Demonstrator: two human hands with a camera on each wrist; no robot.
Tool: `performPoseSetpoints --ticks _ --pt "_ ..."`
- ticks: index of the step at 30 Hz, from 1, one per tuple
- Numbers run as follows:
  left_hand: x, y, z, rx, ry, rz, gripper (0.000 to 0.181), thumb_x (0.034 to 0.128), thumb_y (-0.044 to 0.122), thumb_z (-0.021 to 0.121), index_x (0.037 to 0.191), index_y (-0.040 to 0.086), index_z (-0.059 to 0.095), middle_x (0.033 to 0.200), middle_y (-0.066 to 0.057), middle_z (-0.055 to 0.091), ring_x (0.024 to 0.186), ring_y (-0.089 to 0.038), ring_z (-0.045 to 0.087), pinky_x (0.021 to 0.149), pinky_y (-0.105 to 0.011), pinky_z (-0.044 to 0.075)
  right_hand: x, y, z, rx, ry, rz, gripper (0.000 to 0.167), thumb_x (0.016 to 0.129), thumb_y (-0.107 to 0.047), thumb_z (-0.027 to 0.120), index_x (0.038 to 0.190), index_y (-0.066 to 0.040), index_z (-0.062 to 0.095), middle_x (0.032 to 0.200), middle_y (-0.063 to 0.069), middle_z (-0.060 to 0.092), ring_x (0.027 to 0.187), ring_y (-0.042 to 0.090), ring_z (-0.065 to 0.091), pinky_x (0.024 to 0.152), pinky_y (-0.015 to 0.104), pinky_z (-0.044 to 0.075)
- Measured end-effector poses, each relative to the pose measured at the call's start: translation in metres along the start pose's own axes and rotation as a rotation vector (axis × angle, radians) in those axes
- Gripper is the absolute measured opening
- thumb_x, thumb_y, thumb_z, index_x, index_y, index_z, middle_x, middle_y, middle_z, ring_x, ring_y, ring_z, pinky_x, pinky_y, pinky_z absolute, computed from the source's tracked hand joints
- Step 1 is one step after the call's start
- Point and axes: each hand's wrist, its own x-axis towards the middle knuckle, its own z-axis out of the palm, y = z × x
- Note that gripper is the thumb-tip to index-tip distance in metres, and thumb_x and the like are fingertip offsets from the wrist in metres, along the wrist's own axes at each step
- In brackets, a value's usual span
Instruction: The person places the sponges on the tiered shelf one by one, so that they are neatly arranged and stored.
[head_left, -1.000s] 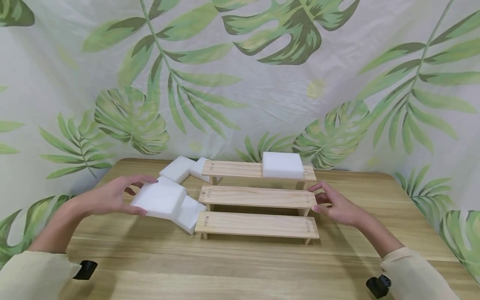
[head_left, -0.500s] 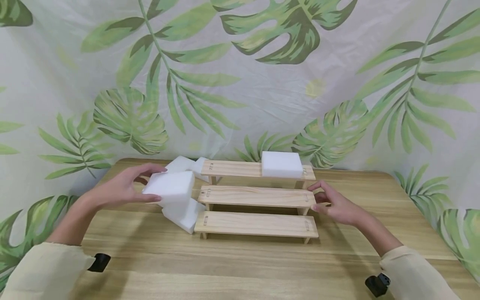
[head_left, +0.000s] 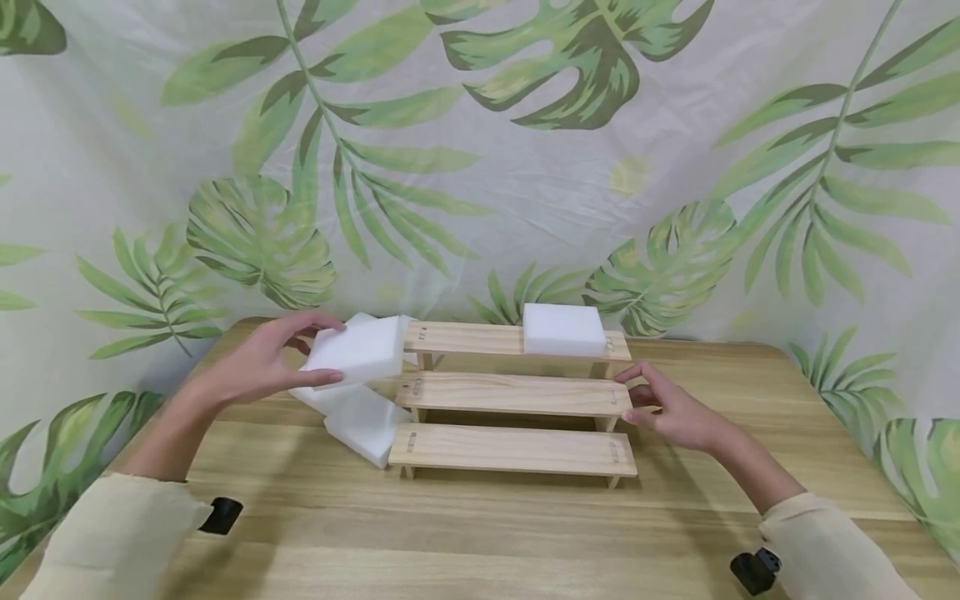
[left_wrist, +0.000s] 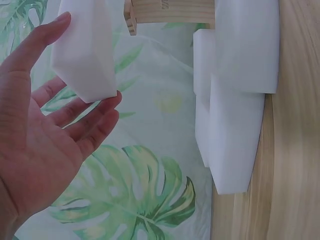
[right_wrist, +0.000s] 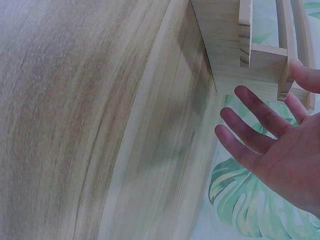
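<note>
Gripping a white foam block (head_left: 358,348) in the left hand (head_left: 251,367), raised near the top tier (head_left: 465,337) at about ten o'clock from the shelf's middle; pinching the right end of the middle tier (head_left: 513,393) with the right hand (head_left: 671,412), at three o'clock. Seems barely begun: can see only a second foam block (head_left: 564,329) set on the wooden stepped shelf (head_left: 513,450), at one o'clock. Probably leaves the held one and the loose foam blocks (head_left: 363,425), overlapping on the desk (head_left: 450,533) around nine o'clock; cannot count exactly. Shows no container.

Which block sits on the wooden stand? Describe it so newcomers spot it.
On the table is a three-step wooden stand. Toward the right end of its highest step sits the white block, the only one resting on the stand.
</note>
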Motion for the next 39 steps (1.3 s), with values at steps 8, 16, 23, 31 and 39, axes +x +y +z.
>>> performPoseSetpoints --ticks 8,16,23,31,39 --pt "0.009 0.007 0.004 -0.005 0.022 -0.005 0.050 0.0825 0.017 0.088 0.127 0.011 0.066 0.126 -0.006 0.067 0.097 -0.017 0.059 0.087 -0.029 0.051 0.000 -0.001 0.001 0.001 0.003 0.010 0.042 0.104 -0.006 0.060 0.137 0.003 0.037 0.135 0.036 0.057 0.126 0.050 0.058 0.098 0.068 0.047" --pt "0.021 0.017 0.007 -0.024 0.015 -0.068 0.050 0.0850 0.019 0.086 0.129 0.010 0.064 0.128 -0.011 0.066 0.100 -0.028 0.064 0.085 -0.039 0.052 0.000 -0.001 0.000 -0.003 0.001 0.003 0.041 0.104 -0.005 0.060 0.137 0.004 0.037 0.136 0.037 0.056 0.126 0.050 0.058 0.100 0.068 0.045" --pt "0.031 0.024 0.013 -0.027 0.032 -0.050 0.047 0.0853 0.019 0.086 0.126 0.008 0.066 0.129 -0.013 0.066 0.105 -0.030 0.065 0.087 -0.044 0.055 0.000 -0.001 0.001 -0.004 0.002 0.009 0.042 0.104 -0.006 0.060 0.137 0.003 0.037 0.141 0.037 0.051 0.128 0.050 0.056 0.101 0.068 0.045" --pt "0.043 0.030 0.021 -0.027 0.061 0.020 0.045 0.0832 0.014 0.087 0.124 0.005 0.068 0.125 -0.014 0.067 0.106 -0.025 0.058 0.085 -0.037 0.054 0.000 -0.001 0.001 -0.006 0.008 0.008 0.042 0.104 -0.006 0.060 0.137 0.002 0.037 0.141 0.038 0.051 0.127 0.050 0.057 0.101 0.068 0.045" --pt "0.056 0.031 0.031 -0.067 0.061 0.026 0.046 0.0825 0.014 0.087 0.124 0.004 0.068 0.126 -0.014 0.066 0.110 -0.027 0.058 0.088 -0.044 0.053 0.000 -0.002 0.001 -0.009 0.010 0.009 0.042 0.104 -0.006 0.061 0.137 0.003 0.037 0.141 0.038 0.050 0.127 0.051 0.057 0.100 0.068 0.045"
